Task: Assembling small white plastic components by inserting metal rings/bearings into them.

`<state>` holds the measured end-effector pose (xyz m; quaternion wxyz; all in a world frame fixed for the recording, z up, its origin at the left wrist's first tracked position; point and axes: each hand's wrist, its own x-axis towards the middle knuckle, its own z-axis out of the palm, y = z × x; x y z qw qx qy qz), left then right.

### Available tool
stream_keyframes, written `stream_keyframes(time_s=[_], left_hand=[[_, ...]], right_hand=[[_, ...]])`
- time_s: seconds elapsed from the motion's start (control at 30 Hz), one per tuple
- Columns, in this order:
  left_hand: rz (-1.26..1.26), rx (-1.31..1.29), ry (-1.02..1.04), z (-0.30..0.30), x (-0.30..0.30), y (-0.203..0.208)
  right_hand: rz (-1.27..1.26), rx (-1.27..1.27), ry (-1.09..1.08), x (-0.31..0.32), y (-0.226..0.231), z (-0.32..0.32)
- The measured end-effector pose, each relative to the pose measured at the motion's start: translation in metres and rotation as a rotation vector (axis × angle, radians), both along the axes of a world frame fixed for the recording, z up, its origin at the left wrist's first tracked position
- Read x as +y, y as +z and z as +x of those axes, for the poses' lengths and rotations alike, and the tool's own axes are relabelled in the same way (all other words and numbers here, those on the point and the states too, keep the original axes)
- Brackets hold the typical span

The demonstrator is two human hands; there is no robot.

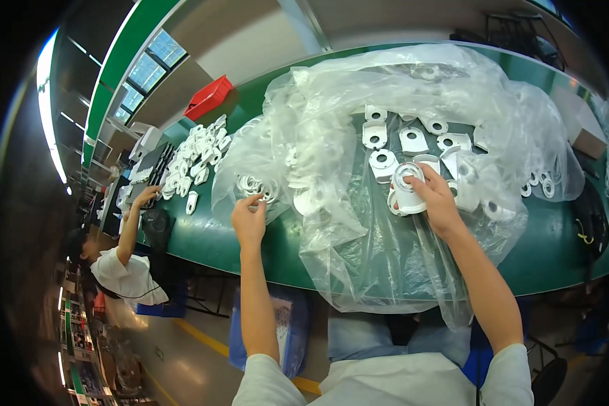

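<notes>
A white plastic housing [407,191] is gripped by the right hand [438,200], the fingers curled over its right side; the part is held just above the green table [216,237], at about 11 o'clock from the hand. The left hand [249,220] is pinched narrow on a thin white ring [257,203], thumb and forefinger closed at the edge of a small cluster of white rings [254,186] lying at 12 o'clock from it.

Both hands are bordered by a large crumpled clear plastic bag [331,223], which is spread between them and draped over the near table edge. Loose flat white brackets [386,145] are scattered on the bag at 12 o'clock from the right hand, and a few small white rings [540,183] are seen at 3 o'clock. A heap of white parts [196,159] is piled at 10 o'clock from the left hand, with a red bin [208,97] beyond it. At 9 o'clock, another person's hand [145,196] is laid on the table edge.

The held housing is seen as a short rounded white shell topped by a circular collar with a grey opening; its lower part is hidden by the fingers.
</notes>
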<state>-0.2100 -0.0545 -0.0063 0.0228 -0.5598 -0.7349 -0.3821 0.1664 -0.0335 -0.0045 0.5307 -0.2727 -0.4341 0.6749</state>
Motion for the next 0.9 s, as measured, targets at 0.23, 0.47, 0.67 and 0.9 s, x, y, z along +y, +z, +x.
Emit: stream_keyframes(time_s=[0.23,0.47,0.67,0.9], left_hand=[[0.034,0.009,-0.178,-0.031,0.009,0.006],[0.315,-0.894,-0.087,-0.015,-0.001,0.026],[0.443,-0.567,-0.374,0.106,-0.001,0.056],[0.295,0.097,-1.039,0.200,0.038,0.039]], right_hand=[[-0.056,-0.003,-0.046,0.001,-0.004,0.003],[-0.241,0.060,-0.053,-0.002,0.002,0.008],[-0.275,0.029,0.052,0.001,0.003,0.006],[-0.357,0.016,0.078,0.002,0.004,0.009]])
